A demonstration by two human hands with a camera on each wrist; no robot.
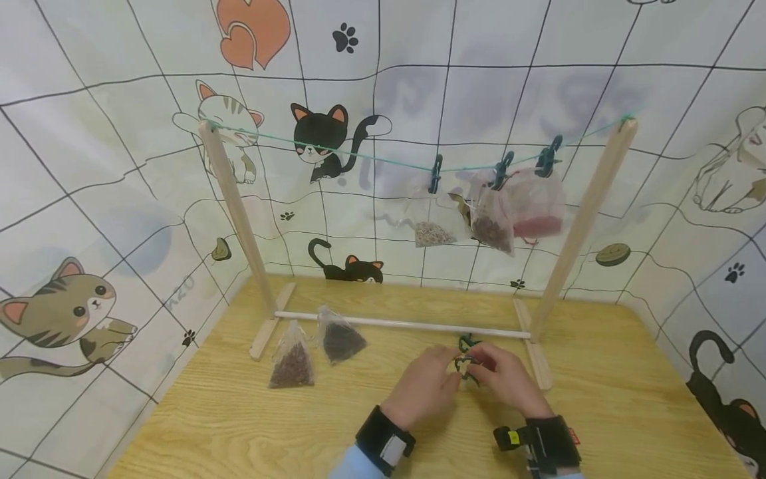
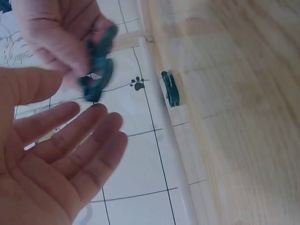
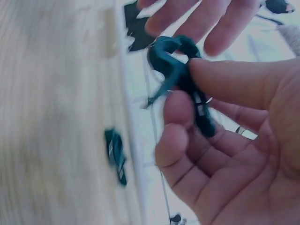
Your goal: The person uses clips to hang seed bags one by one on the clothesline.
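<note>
My right hand pinches a dark green clothespin between thumb and fingers. Beside it my left hand has its fingers loosely extended, fingertips close to the clothespin; whether they touch it I cannot tell. Another green clothespin lies on the wooden table by the white rod. To the left on the table are two small sheer bags, one with brown contents and one with dark contents.
A wooden frame with a white crossbar stands on the table. Its green string carries three clothespins with sheer bags: pale grains, brown contents and pink contents. Cat-print cloth surrounds the table.
</note>
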